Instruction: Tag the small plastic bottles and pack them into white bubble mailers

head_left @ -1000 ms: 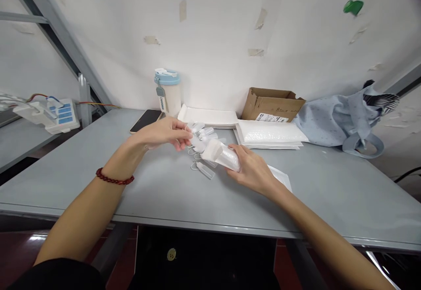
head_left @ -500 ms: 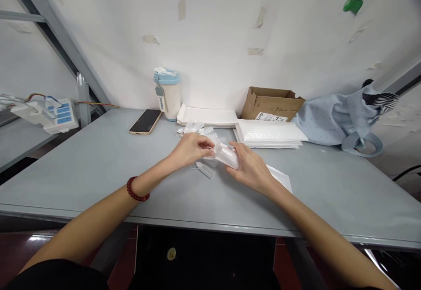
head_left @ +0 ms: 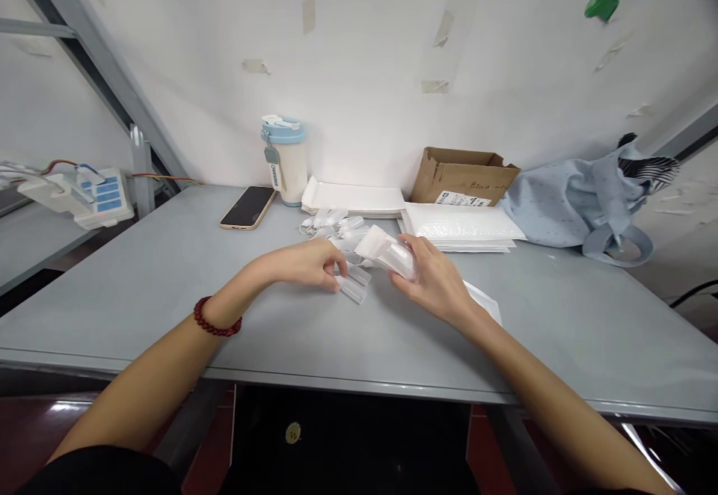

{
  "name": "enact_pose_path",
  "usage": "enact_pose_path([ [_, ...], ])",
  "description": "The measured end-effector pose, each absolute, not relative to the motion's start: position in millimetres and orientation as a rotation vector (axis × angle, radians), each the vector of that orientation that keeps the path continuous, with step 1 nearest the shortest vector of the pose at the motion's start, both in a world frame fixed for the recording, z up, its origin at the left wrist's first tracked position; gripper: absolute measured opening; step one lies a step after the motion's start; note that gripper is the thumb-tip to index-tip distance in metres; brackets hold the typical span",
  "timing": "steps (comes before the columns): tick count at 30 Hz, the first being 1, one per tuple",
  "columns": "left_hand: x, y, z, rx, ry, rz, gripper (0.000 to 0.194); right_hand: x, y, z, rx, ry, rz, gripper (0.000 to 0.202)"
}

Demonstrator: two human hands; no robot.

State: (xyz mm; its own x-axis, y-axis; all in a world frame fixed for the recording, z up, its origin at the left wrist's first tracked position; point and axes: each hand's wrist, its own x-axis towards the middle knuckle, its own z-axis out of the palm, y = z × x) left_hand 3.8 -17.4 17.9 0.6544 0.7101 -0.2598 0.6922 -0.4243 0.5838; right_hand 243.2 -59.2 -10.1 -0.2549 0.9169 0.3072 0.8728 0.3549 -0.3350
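Observation:
My right hand [head_left: 434, 278] is wrapped round a bundle of clear plastic pieces in a transparent bag [head_left: 390, 250], held just above the table and tilted with its pale end up to the left. Curled downward, my left hand [head_left: 314, 263] has its thumb and fingertips at the near end of a small clear plastic tube [head_left: 353, 291] on the table. The exact contact there is partly hidden by the fingers. Several similar clear pieces with thin white loops lie in a loose pile [head_left: 330, 220] behind the hands.
White padded envelopes [head_left: 460, 224] and another white stack [head_left: 356, 198] lie along the wall. An open cardboard box [head_left: 465, 175] stands behind, with a light blue bag [head_left: 566, 200] to its right. A phone [head_left: 247, 207] and lidded cup [head_left: 292, 162] are back left. One white envelope [head_left: 483, 300] lies under my right forearm.
My left hand has come away from the bag and moved left and down to the small tube. My right hand still holds the bag, now shifted slightly right with its end in full view.

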Motion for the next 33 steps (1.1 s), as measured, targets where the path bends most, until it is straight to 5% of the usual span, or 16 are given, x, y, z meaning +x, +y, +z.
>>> enact_pose_path([
  [13,-19,-18,48,2.117,1.12,0.301,0.026,239,-61,-13,-1.586,-2.309,0.133,0.056],
  [33,14,-26,15,2.277,1.028,0.526,0.024,232,-67,-16,-1.448,-2.376,0.158,0.06],
])
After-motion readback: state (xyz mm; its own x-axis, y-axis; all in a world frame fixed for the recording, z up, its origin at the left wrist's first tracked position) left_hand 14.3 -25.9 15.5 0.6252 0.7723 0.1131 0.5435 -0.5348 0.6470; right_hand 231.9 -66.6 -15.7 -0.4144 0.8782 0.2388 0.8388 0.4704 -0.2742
